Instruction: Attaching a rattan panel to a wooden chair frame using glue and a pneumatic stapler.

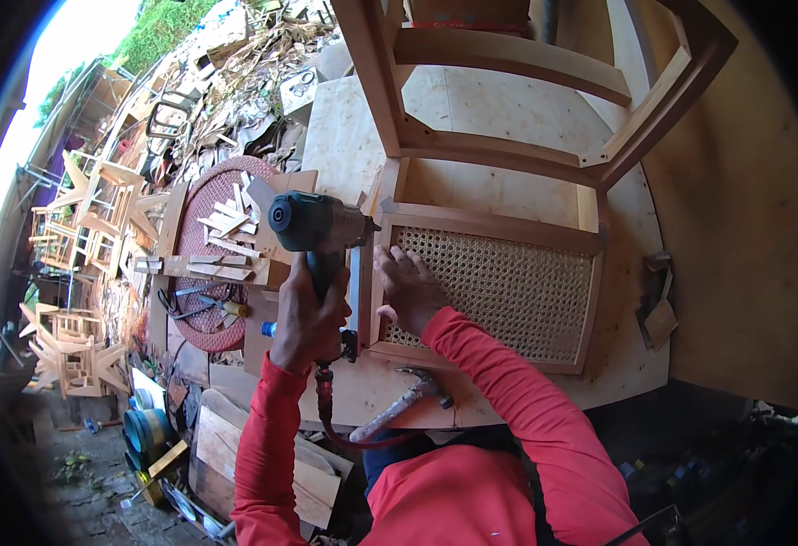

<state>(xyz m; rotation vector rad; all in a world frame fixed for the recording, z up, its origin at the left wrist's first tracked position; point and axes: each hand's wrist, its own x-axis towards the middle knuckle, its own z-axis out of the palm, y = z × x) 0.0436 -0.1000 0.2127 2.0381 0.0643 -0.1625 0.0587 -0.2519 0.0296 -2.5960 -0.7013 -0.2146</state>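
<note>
My left hand grips a green-and-silver pneumatic nail gun, a red hose running from its base. Its nose points right, at the upper-left corner of a wooden frame with a woven cane panel, part of a chair structure standing behind it; whether the tip touches is unclear. Just below that nose, my right hand rests on the panel's left rail and cane, fingers apart and bent. A worn-handled hammer lies below the panel.
The plywood worktop has a bent scrap at its right. At left are a red woven round seat with wood offcuts and pliers, stacked wooden furniture frames and paint cans. A large board stands at right.
</note>
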